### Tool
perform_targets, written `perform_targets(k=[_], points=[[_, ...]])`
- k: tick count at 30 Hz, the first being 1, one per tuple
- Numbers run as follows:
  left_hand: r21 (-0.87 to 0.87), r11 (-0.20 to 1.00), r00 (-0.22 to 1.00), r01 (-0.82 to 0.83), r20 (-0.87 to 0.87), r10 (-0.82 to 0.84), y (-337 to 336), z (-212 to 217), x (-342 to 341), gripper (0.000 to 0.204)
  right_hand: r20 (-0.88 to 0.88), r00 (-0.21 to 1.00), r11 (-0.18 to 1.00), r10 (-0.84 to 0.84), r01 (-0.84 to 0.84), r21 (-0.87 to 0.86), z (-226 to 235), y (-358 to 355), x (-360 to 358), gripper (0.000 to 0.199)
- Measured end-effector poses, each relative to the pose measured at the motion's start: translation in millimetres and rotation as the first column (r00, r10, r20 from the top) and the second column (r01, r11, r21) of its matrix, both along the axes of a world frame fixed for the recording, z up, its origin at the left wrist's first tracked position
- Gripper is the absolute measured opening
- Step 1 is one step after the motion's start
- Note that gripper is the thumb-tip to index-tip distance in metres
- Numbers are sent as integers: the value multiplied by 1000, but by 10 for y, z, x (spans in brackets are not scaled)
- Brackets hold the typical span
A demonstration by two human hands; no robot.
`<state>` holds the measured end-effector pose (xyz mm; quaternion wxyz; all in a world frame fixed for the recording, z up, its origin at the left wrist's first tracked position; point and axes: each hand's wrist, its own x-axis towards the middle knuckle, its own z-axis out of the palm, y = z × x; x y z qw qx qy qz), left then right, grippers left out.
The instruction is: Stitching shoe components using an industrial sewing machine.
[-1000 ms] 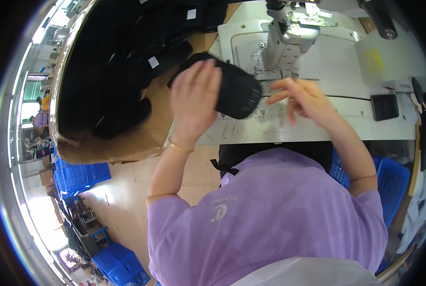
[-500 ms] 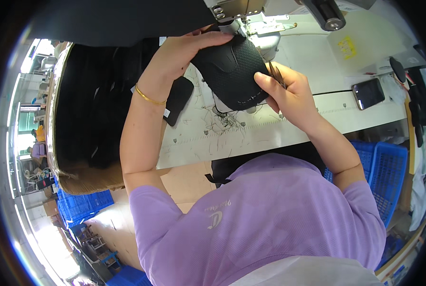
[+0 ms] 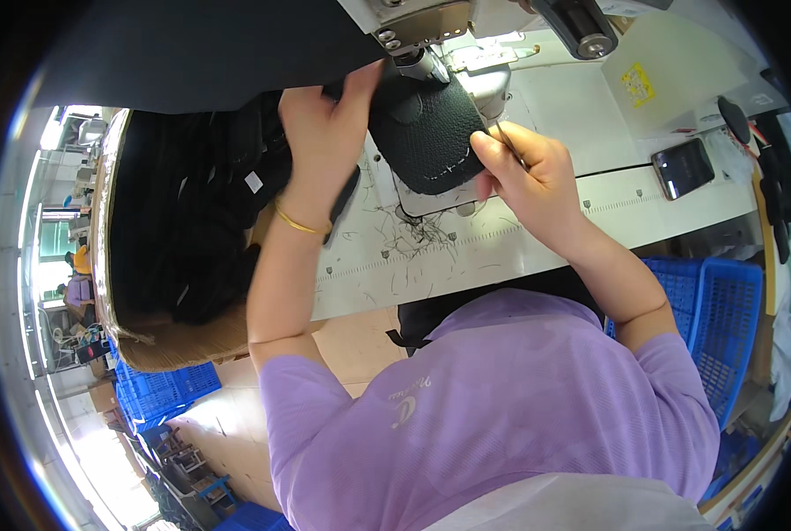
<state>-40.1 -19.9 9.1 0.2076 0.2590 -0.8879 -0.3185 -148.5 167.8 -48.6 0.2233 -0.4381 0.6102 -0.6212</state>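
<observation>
A black textured fabric piece point(image 3: 422, 146) with rounded corners and a white stitched line near its lower edge lies under the sewing machine's needle area point(image 3: 426, 66). My right hand point(image 3: 537, 177) is closed around small dark thread snips point(image 3: 512, 146), its thumb and fingers at the piece's right edge. To the left of the piece is my left hand point(image 3: 325, 133), slightly blurred, thumb pointing up toward the machine head. Its fingertips are hidden, so its grip does not show. Another black piece point(image 3: 346, 205) lies partly behind my left wrist.
Loose thread ends point(image 3: 418, 232) litter the white table point(image 3: 369, 283). A large box of black pieces point(image 3: 192, 203) stands at the left. A phone point(image 3: 683, 168) rests at the right. Blue crates point(image 3: 723, 327) stand below the table's right side; another blue crate point(image 3: 161, 389) is at lower left.
My left hand has moved left, off the top of the fabric piece. The piece has shifted slightly left and up. My right hand stays at its right edge with the snips.
</observation>
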Motion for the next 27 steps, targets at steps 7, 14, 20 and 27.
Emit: perform_targets(k=[7, 14, 20, 27], points=[[-956, 263, 820, -129, -252, -513, 112, -545, 236, 24, 210, 970, 993, 119, -117, -20, 95, 62, 111, 37], [-971, 198, 833, -133, -217, -509, -35, -528, 124, 30, 258, 960, 994, 109, -106, -27, 94, -86, 75, 38], [-956, 238, 849, -174, -268, -455, -79, -565, 12, 33, 338, 932, 990, 131, -108, -88, 68, -196, 30, 37], [-944, 232, 890, -236, -306, -339, -1, -544, -17, 32, 323, 942, 992, 89, -54, -115, 106, -243, 52, 35]])
